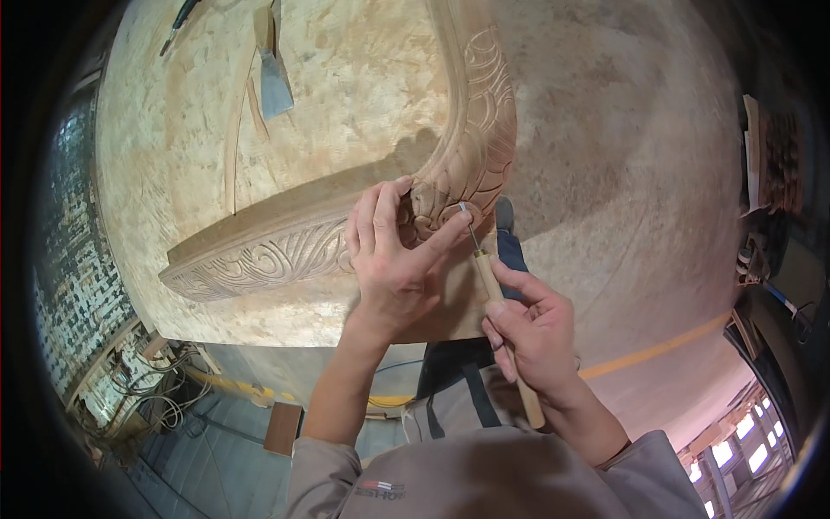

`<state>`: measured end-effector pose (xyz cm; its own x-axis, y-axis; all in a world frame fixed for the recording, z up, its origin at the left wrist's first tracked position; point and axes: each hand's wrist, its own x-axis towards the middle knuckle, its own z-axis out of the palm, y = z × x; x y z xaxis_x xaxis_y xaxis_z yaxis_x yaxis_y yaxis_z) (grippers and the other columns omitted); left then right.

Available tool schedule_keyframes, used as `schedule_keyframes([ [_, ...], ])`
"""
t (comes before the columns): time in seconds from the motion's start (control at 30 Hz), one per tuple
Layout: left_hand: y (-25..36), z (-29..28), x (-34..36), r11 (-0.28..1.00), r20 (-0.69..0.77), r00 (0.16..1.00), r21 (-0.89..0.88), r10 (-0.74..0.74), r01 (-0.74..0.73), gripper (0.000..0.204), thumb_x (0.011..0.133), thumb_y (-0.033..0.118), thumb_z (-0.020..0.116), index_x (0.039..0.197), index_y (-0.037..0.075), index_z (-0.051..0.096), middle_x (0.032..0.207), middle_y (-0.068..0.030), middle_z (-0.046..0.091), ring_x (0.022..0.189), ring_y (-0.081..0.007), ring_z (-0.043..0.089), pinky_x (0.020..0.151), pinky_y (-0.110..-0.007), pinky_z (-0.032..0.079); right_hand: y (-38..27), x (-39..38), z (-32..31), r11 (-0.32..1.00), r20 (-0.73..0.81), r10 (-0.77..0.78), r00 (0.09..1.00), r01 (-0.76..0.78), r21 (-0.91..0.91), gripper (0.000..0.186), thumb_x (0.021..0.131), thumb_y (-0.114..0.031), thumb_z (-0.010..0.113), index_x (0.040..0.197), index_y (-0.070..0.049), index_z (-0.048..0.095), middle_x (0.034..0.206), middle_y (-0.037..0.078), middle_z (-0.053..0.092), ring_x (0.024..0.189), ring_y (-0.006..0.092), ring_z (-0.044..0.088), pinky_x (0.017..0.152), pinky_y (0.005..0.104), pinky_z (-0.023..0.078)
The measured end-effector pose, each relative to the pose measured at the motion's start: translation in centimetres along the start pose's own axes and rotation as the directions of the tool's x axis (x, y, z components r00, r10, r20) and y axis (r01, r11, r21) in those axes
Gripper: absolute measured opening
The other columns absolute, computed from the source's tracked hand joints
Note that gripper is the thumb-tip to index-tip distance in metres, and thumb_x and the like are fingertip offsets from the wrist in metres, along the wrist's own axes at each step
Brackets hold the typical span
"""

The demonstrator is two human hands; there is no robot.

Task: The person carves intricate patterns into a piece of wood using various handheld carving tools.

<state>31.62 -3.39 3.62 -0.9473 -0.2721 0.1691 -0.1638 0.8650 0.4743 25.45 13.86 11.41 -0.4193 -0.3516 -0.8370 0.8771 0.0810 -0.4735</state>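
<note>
In the head view, on the pale, stained table [622,173]: a bent wooden carving [471,160] with swirling relief, one limb reaching left, the other toward the far side. Left hand [393,264] half open over the bend, fingers curled on its far edge, thumb stretched out to the metal shaft of a carving gouge [486,277]; impossible to tell how firm the hold. Right hand [536,333] closed around the gouge's wooden handle, butt toward the near side, metal tip at the carved surface by the bend. Just right of the bend, a blue-and-grey object [510,246], kind unclear, partly behind the right hand. Far left on the table, a scraper [277,86] beside slim wood strips [238,130], and farther left a dark-handled tool [179,26]. Below the table's near left edge, tangled cables [164,398] and a brown block [283,428].
</note>
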Motion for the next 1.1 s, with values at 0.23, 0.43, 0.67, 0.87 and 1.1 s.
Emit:
schedule_keyframes([
  [0.23,0.1,-0.1,-0.3,1.0,-0.002,1.0,-0.022,0.021,-0.021,0.065,0.064,0.012,0.082,0.126,0.032,0.074,0.147,-0.022,0.047,0.134,-0.0444,0.046,0.108,-0.055,0.036,2.6,0.6,-0.6,0.993,0.064,-0.104,0.993,0.099,0.065,0.046,0.098,0.002,0.059,0.143,0.002,0.054,0.07,0.005,0.062,0.043,0.0054,0.047,0.038,0.0222,0.038],
  [0.43,-0.7,0.8,-0.7,0.994,-0.03,0.997,0.082,0.07,-0.067,0.07,0.062,0.016,0.087,0.127,0.038,0.074,0.149,-0.0179,0.046,0.135,-0.0433,0.046,0.109,-0.054,0.038,7.1,2.7,-1.9,0.683,0.192,-0.595,0.781,0.617,-0.391,0.053,0.098,0.002,0.058,0.151,-0.001,0.05,0.081,0.001,0.064,0.056,0.0013,0.045,0.052,0.0196,0.04],
  [0.67,-0.3,0.5,-0.7,0.993,-0.015,0.997,0.094,0.074,-0.073,0.067,0.063,0.02,0.086,0.126,0.039,0.074,0.149,-0.0177,0.046,0.136,-0.0435,0.044,0.11,-0.054,0.039,3.3,0.3,-2.1,0.984,0.194,-0.177,0.965,0.169,0.058,0.055,0.1,0.003,0.053,0.154,-0.001,0.044,0.081,0.005,0.062,0.049,0.0039,0.047,0.042,0.0198,0.039],
  [0.87,-0.3,0.4,-0.7,0.994,-0.007,0.997,0.082,0.076,-0.075,0.066,0.064,0.022,0.086,0.127,0.038,0.074,0.149,-0.0193,0.046,0.136,-0.0441,0.044,0.11,-0.054,0.038,2.7,0.2,-1.7,0.985,0.191,-0.167,0.967,0.158,0.063,0.055,0.1,0.002,0.053,0.154,0.001,0.042,0.079,0.005,0.061,0.048,0.0042,0.048,0.041,0.0194,0.041],
  [1.1,-0.2,0.2,-0.6,0.995,0.028,0.998,0.084,0.057,-0.059,0.066,0.064,0.021,0.085,0.127,0.038,0.074,0.15,-0.0198,0.046,0.136,-0.0444,0.043,0.11,-0.055,0.038,1.6,-0.4,-1.2,0.992,0.157,-0.123,0.98,0.116,0.05,0.055,0.1,0.002,0.052,0.154,0.003,0.042,0.079,0.006,0.061,0.049,0.0049,0.049,0.041,0.0203,0.042],
])
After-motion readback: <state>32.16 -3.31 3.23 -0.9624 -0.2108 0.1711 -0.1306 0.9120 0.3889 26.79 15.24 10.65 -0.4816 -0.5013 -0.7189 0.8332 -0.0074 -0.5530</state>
